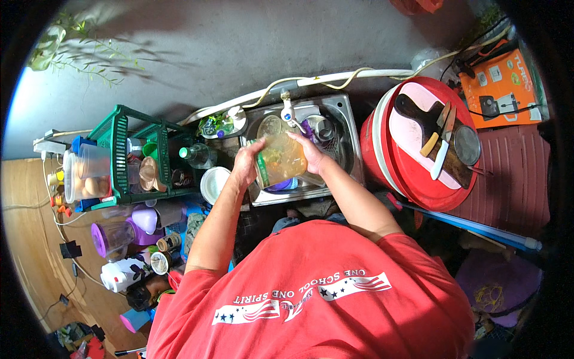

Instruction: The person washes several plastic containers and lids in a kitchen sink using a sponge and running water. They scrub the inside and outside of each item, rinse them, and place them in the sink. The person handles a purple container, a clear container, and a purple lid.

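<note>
Both hands hold a see-through plastic container (283,158) over a stainless steel sink (348,168). Murky yellow-orange contents show through it, and a green band runs along its left side. My left hand (247,162) grips the left side, thumb on the top edge. My right hand (311,154) is against the right side, thumb pointing up toward the faucet. The white faucet (287,110) stands just beyond the container. Behind it in the sink are a round glass-like dish (270,125) and a metal cup (323,128). A blue-purple item shows partly under the container.
To the right, a red lidded bucket (381,134) bears a pink cutting board (403,123), knives (441,155) and a round metal lid (467,144). Left stand a green plastic rack (120,152), a green bottle (197,155) and a white bowl (215,185). A white pipe (341,78) runs along the wall.
</note>
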Demonstrator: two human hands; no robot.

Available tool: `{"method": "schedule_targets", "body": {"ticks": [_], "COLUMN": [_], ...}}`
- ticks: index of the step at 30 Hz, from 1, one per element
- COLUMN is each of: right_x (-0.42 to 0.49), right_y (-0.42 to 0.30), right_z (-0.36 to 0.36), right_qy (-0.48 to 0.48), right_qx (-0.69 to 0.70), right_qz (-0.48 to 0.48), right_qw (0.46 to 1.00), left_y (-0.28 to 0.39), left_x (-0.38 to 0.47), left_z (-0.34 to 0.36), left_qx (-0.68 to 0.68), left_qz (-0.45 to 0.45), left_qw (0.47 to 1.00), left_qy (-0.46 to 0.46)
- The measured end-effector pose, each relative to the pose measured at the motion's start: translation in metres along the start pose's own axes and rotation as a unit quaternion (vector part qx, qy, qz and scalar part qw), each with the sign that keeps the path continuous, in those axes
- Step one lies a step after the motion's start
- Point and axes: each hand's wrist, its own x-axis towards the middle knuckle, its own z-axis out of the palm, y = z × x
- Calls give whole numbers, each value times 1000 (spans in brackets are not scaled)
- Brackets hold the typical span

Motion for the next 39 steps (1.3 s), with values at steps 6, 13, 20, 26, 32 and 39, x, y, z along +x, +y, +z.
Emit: {"method": "schedule_targets", "body": {"ticks": [6, 13, 20, 26, 32, 39], "right_x": [-1, 16, 11, 8, 11, 14], "right_y": [14, 7, 2, 10, 4, 22], "right_z": [7, -2, -4, 4, -4, -9], "right_qy": [-20, 12, -2, 38, -13, 5], "right_qx": [121, 128, 109, 112, 117, 142], "right_qz": [17, 106, 121, 33, -3, 0], "right_qw": [992, 986, 987, 992, 993, 990], "left_y": [3, 12, 22, 23, 17, 6], "left_x": [-9, -12, -19, -13, -4, 1], "left_z": [17, 23, 25, 18, 14, 15], "left_qx": [-2, -1, 258, -54, 74, 2], "left_qz": [23, 78, 50, -57, 49, -27], "left_qw": [998, 997, 964, 996, 996, 995], "left_qy": [-65, -11, 31, -39, 0, -97]}}
